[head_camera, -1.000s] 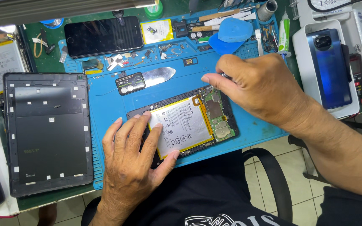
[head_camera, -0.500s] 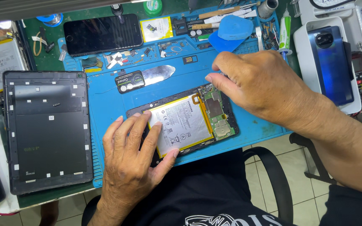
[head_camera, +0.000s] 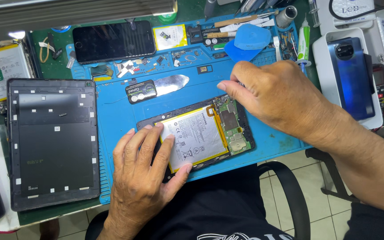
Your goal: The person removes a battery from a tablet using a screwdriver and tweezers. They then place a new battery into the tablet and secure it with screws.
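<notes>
While the left hand (head_camera: 141,178) lies flat, fingers spread slightly apart and pressing on the near-left end of the opened tablet (head_camera: 196,135), the right hand (head_camera: 272,95) sits over its far-right corner with fingers curled together; whether they pinch anything is hidden, cannot tell.

Head view, only one. The tablet lies near the middle of the blue mat (head_camera: 121,115), back cover off, tilted a bit.

Risks, as judgement: the battery (head_camera: 196,138) is a soft silvery pouch with yellow edging, so hard pressing from the left palm or a slip of a sharp tool could dent or puncture it. The green circuit board (head_camera: 236,133) to its right is thin, with small parts and flat ribbon connectors; a jerk from the right fingers could tear one. The mat looks rubbery and grippy, so sliding seems less likely, but tiny loose screws and bits at the far side could scatter.

Other things: a metal pry blade (head_camera: 170,84) with a black oval handle lies just beyond the tablet. A dark matte back cover (head_camera: 54,142) with white sticky squares lies at the left. A glossy black phone (head_camera: 114,41) lies far left, and a shiny blue phone (head_camera: 350,75) rests in a white tray at right. Blue plastic picks (head_camera: 250,38) lie at the far side.
</notes>
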